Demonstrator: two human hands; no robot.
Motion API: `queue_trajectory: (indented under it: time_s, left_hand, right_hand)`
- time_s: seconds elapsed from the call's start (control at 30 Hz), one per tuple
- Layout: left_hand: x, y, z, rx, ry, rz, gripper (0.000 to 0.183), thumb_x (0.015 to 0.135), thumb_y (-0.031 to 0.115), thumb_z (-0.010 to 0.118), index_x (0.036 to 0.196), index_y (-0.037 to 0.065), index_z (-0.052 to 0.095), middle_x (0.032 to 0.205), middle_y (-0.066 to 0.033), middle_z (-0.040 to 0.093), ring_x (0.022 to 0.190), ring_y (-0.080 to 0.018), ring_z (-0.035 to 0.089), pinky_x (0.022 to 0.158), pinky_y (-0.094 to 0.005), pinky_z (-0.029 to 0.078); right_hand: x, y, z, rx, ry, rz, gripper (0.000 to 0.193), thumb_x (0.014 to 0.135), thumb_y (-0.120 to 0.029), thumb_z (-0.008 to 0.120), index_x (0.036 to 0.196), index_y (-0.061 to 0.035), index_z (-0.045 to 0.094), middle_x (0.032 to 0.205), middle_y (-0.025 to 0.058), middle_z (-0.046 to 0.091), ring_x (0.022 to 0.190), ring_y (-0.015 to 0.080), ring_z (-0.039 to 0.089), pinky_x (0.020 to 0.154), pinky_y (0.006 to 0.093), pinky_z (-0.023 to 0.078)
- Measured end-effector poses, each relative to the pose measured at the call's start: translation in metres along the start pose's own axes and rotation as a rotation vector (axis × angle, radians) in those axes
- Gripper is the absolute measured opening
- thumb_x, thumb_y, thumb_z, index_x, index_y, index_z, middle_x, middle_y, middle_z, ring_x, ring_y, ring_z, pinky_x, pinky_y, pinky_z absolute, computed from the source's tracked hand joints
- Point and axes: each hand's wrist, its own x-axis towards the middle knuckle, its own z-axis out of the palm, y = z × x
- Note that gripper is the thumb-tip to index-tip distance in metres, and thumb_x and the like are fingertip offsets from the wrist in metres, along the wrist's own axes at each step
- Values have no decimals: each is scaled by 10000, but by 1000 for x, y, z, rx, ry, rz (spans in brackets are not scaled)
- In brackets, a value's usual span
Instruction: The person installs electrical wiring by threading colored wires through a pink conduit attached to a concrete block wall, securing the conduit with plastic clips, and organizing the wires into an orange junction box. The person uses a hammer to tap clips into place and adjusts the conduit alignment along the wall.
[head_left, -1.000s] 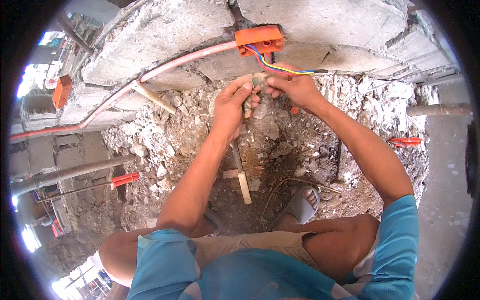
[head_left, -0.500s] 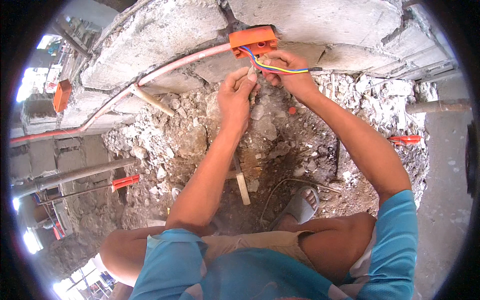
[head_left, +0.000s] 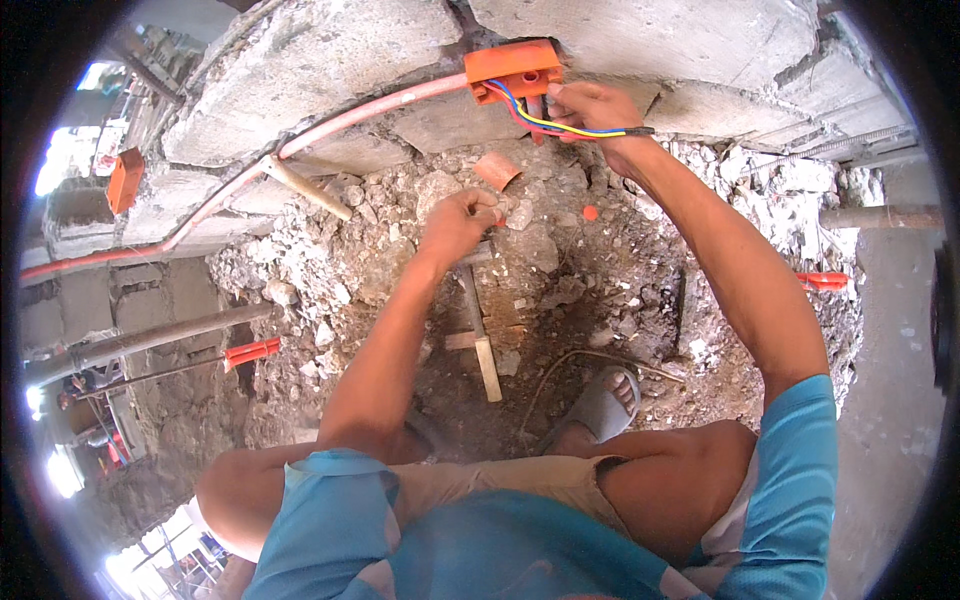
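An orange electrical box (head_left: pixel 512 62) sits in a gap in the block wall, with a pink conduit (head_left: pixel 400 98) entering its left side. Blue, yellow and red wires (head_left: pixel 590 132) come out of the box and run right across my right hand (head_left: pixel 598 108). That hand's fingers are bent at the box's lower right corner; what they grip is hidden. Lower down, my left hand (head_left: pixel 462 222) hovers over the rubble, fingers curled together; a small red bit shows by its fingertips. Beneath it lies a hammer (head_left: pixel 484 360).
Broken stone and mortar cover the ground, with a curved orange piece (head_left: pixel 497 171) and a round red disc (head_left: pixel 590 213) among them. A pale stick (head_left: pixel 312 190) leans by the conduit. Another orange box (head_left: pixel 124 181) is at the left. A grey bar (head_left: pixel 160 338) juts in.
My left hand has drawn down and left, away from the wires and box. My right hand has shifted slightly up and right. The curved orange piece and the hammer's head now show.
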Motion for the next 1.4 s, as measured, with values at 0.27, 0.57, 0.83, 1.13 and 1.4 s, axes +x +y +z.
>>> queue_trajectory:
  time_s: [0.27,0.57,0.83,1.13,1.4]
  left_hand:
    - [28,52,-15,-769,156,24,518,1052,384,673,1333,-48,628,1206,-148,724,1145,-265,692,961,-402,549]
    - [59,115,-25,-1264,189,-10,604,1098,499,555,1400,-22,503,1374,-203,608,1236,-332,652,1038,-470,564]
    - [80,117,-26,-1217,278,-33,357,1151,300,480,1354,28,588,1298,-151,649,1142,-299,682,986,-444,611]
    - [88,114,-36,-1119,266,-62,343,1152,290,471,1335,39,617,1206,-118,711,1022,-256,726,882,-417,631]
    - [86,114,-72,-738,-15,-150,409,1146,413,445,1340,108,637,1216,-80,722,1053,-204,694,853,-344,543]
  right_hand:
    - [11,6,-3,175,-73,30,325,1050,-222,655,1187,71,684,1022,139,723,823,262,749,614,390,613]
    - [12,3,9,192,-48,7,235,1090,-187,578,1102,23,683,976,119,732,743,228,731,609,318,560]
    - [5,-6,19,185,-27,16,235,1103,-174,551,1141,22,674,958,115,750,704,190,727,530,211,546]
    - [14,2,14,109,-145,9,239,1104,-202,559,1166,-3,678,921,92,747,734,135,692,574,211,523]
    - [10,5,14,101,-111,-35,238,1111,-240,574,1141,-42,703,942,42,739,764,84,663,611,212,500]
